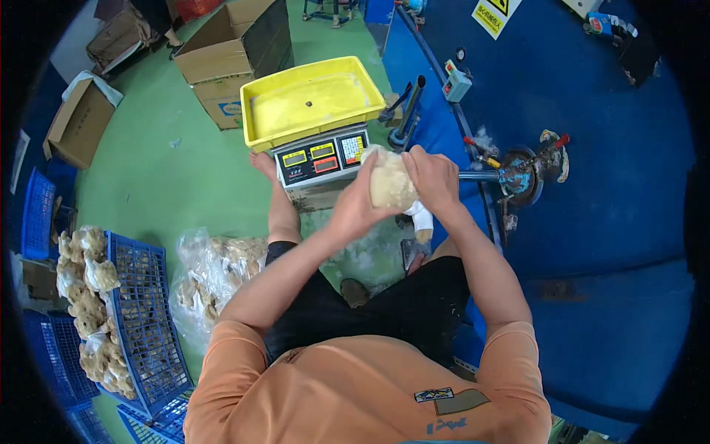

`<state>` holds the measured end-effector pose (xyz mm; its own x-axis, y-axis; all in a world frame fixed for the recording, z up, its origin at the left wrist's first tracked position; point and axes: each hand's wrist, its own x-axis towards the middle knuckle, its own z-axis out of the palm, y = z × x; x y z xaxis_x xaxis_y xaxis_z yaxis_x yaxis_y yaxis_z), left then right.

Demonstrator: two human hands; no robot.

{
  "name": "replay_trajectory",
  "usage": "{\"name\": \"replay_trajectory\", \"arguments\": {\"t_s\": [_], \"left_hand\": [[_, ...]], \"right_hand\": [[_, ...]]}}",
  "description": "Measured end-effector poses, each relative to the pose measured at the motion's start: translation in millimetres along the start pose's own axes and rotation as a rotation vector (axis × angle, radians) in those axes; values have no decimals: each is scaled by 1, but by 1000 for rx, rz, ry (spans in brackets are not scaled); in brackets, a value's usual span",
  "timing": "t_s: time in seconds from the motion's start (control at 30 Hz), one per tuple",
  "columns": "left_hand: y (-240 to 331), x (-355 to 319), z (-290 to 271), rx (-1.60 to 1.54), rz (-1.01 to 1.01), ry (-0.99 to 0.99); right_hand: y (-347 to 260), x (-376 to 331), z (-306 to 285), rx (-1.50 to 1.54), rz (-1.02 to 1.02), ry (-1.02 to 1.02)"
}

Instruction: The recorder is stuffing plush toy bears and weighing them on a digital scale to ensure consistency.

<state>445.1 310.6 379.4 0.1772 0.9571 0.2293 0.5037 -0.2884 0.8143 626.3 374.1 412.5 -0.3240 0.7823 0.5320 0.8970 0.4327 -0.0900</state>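
- Head view: both hands grip one pale, lumpy bundle (390,181) just in front of the weighing scale (322,157).
- Left hand (355,207) closes around the bundle's left side and underside.
- Right hand (433,177) wraps over its right side and top.
- Yellow tray (259,122) sits on top of the scale.
- Blue crate (144,325) of similar lumps stands well left of the scale, a clear bag (211,274) between them.
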Motion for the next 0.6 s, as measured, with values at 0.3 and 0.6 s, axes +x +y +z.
{"name": "replay_trajectory", "arguments": {"t_s": [0.3, 0.6], "left_hand": [[-13, 16, -6, -114, 13, 97], [-5, -24, 25, 137, 246, 215]], "right_hand": [[-12, 7, -3, 73, 136, -25], [-3, 1, 1, 221, 155, -7]]}}
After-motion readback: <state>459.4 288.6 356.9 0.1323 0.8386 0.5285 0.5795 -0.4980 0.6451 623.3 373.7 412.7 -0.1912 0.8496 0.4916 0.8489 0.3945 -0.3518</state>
